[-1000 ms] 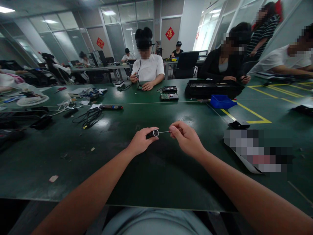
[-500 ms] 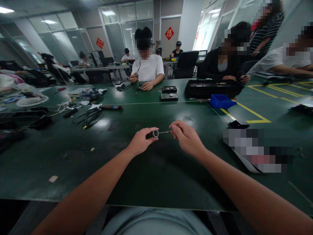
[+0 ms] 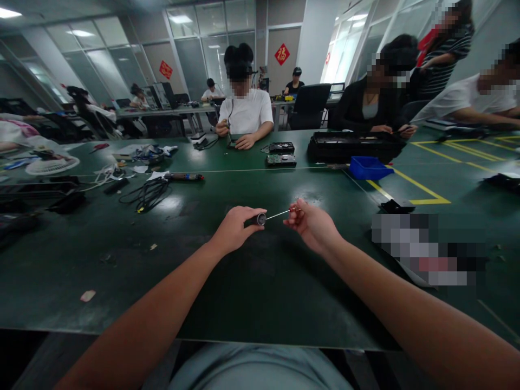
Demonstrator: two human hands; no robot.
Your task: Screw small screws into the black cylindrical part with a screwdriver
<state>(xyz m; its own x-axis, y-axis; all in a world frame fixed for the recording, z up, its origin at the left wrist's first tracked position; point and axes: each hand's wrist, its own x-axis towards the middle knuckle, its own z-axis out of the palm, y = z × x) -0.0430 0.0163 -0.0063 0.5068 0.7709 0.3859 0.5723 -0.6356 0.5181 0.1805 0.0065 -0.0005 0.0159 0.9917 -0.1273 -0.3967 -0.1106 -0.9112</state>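
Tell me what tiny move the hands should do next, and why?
Perhaps tilt the thin rod to meet the round end of the dark cylinder more squarely: the right hand holds the rod at a slant, its tip appears close to that end, and the left hand grips the cylinder.

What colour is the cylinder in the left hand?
The cylinder looks mostly black in the head view.

Dim light from ceiling lamps point(image 3: 181, 19), pale glare on green tabletop point(image 3: 252, 298), wide-angle edge distortion.
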